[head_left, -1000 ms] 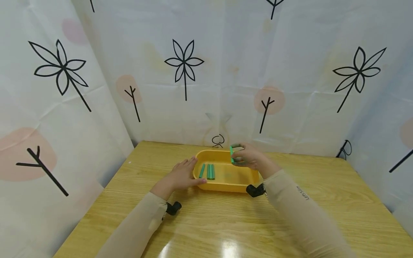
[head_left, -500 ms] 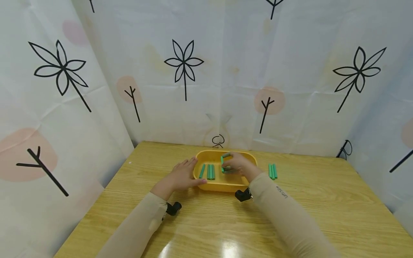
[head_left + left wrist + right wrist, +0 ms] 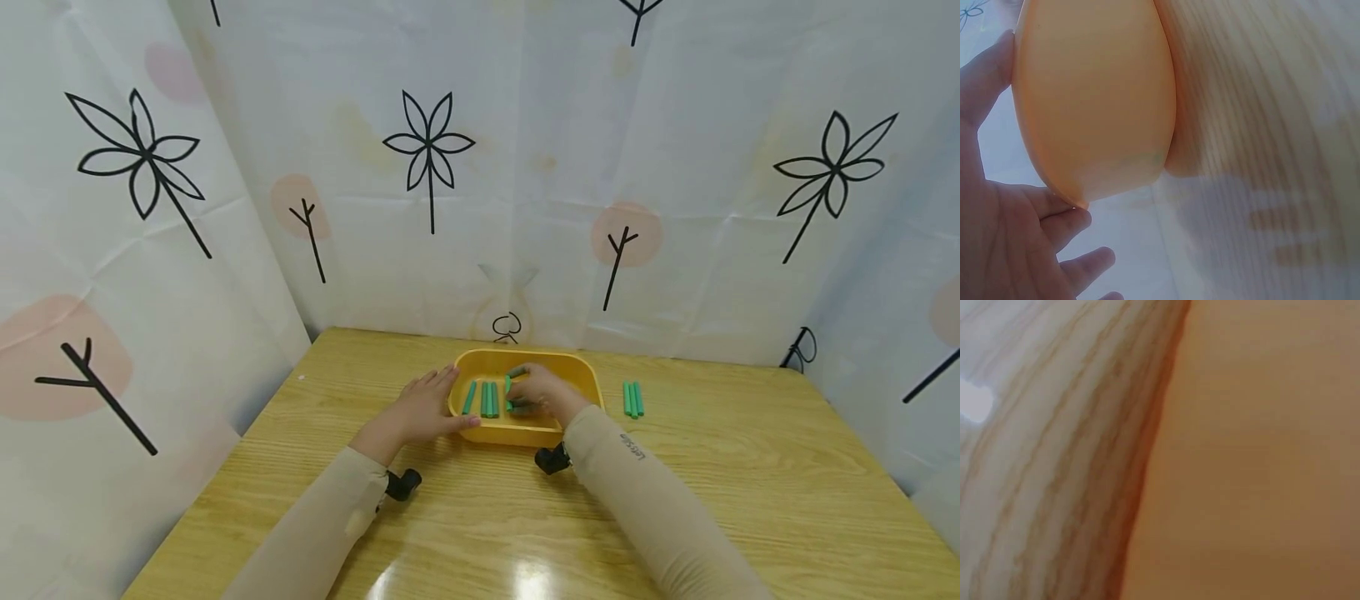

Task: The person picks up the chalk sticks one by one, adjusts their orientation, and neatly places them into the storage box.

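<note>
A yellow tray (image 3: 517, 434) sits on the table with several green sticks inside. My left hand (image 3: 425, 408) rests at its left end, fingers extended along the rim and thumb on the near edge; in the left wrist view the fingertips of that hand (image 3: 1016, 231) touch the tray's rim (image 3: 1094, 106). Reaching into the tray, my right hand (image 3: 546, 390) pinches a green stick (image 3: 508, 393) held lengthwise, just right of a row of green sticks (image 3: 490, 400). One more green stick (image 3: 468, 398) leans slightly at the row's left. The right wrist view shows only the tray's side (image 3: 1247, 456).
To the right of the tray, a small group of green sticks (image 3: 633, 399) lies on the wooden table (image 3: 480, 517). A white printed cloth (image 3: 517, 208) hangs behind the table and down both sides. A black camera (image 3: 552, 459) is strapped at the right wrist.
My right hand has carried the green stick leftward and down into the tray, toward the row. Its forearm has uncovered the sticks on the table at right. The left hand stays put.
</note>
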`<state>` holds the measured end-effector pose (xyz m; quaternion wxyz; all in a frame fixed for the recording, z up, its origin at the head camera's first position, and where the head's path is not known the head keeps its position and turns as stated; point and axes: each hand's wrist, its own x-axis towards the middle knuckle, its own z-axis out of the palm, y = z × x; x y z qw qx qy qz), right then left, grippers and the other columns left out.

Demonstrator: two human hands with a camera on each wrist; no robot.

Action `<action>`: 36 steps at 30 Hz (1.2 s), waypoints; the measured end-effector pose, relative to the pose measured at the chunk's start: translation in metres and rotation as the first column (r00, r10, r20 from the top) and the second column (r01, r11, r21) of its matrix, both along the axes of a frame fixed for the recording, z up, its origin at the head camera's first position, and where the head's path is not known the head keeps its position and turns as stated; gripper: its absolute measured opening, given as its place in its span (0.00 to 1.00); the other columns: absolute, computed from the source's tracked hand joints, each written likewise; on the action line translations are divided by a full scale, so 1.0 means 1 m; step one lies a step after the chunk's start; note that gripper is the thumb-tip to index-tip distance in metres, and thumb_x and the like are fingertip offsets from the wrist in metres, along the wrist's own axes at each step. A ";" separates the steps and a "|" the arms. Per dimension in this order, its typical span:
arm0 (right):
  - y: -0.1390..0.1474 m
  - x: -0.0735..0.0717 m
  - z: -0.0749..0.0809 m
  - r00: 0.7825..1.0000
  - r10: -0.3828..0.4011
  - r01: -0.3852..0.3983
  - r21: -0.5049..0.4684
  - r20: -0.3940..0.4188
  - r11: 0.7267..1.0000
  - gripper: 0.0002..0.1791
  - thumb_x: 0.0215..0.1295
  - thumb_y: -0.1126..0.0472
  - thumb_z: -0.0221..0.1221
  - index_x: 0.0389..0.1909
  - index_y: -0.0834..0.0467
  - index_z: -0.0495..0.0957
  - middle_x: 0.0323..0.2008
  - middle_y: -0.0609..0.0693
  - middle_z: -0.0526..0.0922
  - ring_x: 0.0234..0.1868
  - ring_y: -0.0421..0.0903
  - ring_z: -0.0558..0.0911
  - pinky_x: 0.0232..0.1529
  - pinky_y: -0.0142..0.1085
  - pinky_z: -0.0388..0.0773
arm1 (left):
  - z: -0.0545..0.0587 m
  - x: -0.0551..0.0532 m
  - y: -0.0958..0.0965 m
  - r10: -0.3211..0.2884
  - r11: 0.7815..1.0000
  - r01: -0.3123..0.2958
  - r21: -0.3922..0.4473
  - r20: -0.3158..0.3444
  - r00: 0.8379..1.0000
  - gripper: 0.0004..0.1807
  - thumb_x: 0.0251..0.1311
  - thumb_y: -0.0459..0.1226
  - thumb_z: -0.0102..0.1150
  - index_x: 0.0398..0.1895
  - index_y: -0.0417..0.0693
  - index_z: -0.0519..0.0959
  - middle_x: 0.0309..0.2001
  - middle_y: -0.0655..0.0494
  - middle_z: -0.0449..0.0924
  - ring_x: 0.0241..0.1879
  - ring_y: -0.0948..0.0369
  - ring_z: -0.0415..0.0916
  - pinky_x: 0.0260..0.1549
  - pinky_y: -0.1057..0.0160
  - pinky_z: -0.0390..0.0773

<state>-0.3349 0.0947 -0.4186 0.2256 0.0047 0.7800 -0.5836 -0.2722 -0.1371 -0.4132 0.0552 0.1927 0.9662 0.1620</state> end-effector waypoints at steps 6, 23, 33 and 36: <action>-0.003 0.003 0.002 1.000 -0.008 0.008 0.015 0.003 1.000 0.30 0.65 0.76 0.59 0.68 0.67 0.65 0.43 0.61 0.78 0.31 0.49 0.81 0.37 0.41 0.85 | 0.001 0.000 0.001 0.010 1.000 -0.010 -0.009 0.000 1.000 0.58 0.60 0.72 0.50 0.81 0.42 0.46 0.80 0.47 0.44 0.77 0.42 0.44 0.73 0.40 0.44; 0.001 0.004 0.007 1.000 0.008 -0.008 0.035 0.000 0.999 0.29 0.64 0.75 0.59 0.67 0.66 0.67 0.39 0.60 0.78 0.31 0.49 0.80 0.35 0.40 0.85 | 0.001 0.001 0.001 0.007 1.000 -0.007 -0.012 -0.001 1.000 0.57 0.62 0.70 0.50 0.80 0.41 0.47 0.80 0.45 0.45 0.77 0.41 0.45 0.73 0.40 0.46; 0.011 0.011 0.035 0.999 0.052 -0.052 0.011 -0.013 0.999 0.26 0.69 0.72 0.57 0.67 0.67 0.67 0.49 0.61 0.74 0.35 0.49 0.79 0.51 0.48 0.82 | 0.001 0.000 0.000 0.002 1.000 -0.002 -0.015 -0.001 1.000 0.58 0.62 0.71 0.48 0.80 0.40 0.46 0.80 0.44 0.44 0.77 0.41 0.44 0.73 0.40 0.45; 0.015 0.014 0.043 0.996 0.080 -0.080 0.009 -0.032 0.997 0.25 0.70 0.72 0.57 0.67 0.69 0.67 0.49 0.61 0.73 0.36 0.49 0.79 0.55 0.51 0.79 | 0.001 0.000 -0.001 0.000 1.000 0.000 -0.016 -0.006 1.000 0.59 0.61 0.72 0.48 0.80 0.40 0.46 0.80 0.44 0.45 0.77 0.41 0.44 0.73 0.39 0.45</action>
